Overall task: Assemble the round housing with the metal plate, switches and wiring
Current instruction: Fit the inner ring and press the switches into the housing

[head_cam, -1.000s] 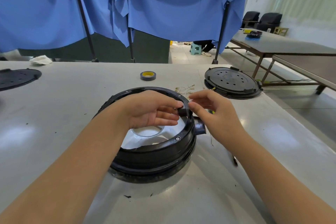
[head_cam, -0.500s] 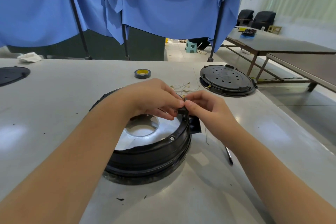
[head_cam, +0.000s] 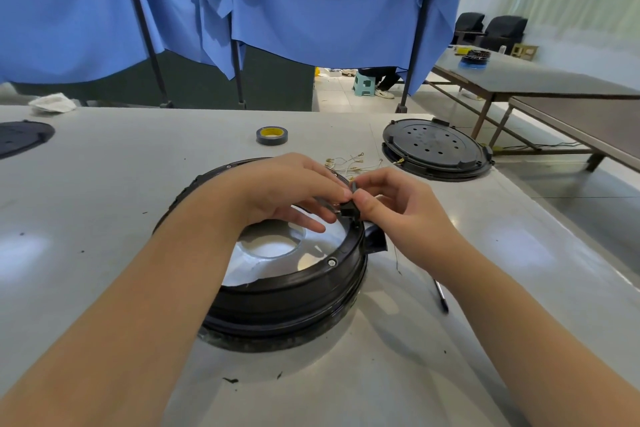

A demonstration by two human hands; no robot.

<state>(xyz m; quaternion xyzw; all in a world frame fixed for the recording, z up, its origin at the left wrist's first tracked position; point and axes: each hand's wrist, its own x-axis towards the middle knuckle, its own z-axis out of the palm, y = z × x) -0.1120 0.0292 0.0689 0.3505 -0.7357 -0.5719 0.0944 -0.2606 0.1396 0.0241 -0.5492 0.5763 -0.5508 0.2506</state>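
Observation:
A round black housing [head_cam: 287,295] sits on the grey table in front of me. A shiny metal plate [head_cam: 266,263] with a round hole lies inside it. My left hand [head_cam: 287,191] reaches over the housing from the left, and my right hand [head_cam: 398,211] comes in from the right. Both pinch a small black switch [head_cam: 348,208] at the housing's right inner rim. A black tab [head_cam: 375,241] sticks out of the housing wall just below. Loose thin wires with ring terminals [head_cam: 349,163] lie on the table behind my hands.
A roll of dark tape with a yellow core [head_cam: 272,135] lies further back. A black round lid [head_cam: 434,149] rests at the right, another [head_cam: 20,137] at the far left edge. A thin dark tool [head_cam: 441,296] lies right of the housing. Blue cloth hangs behind the table.
Both hands have drawn closer together on the switch at the right rim. My left fingers have curled from flat over the plate into a pinch.

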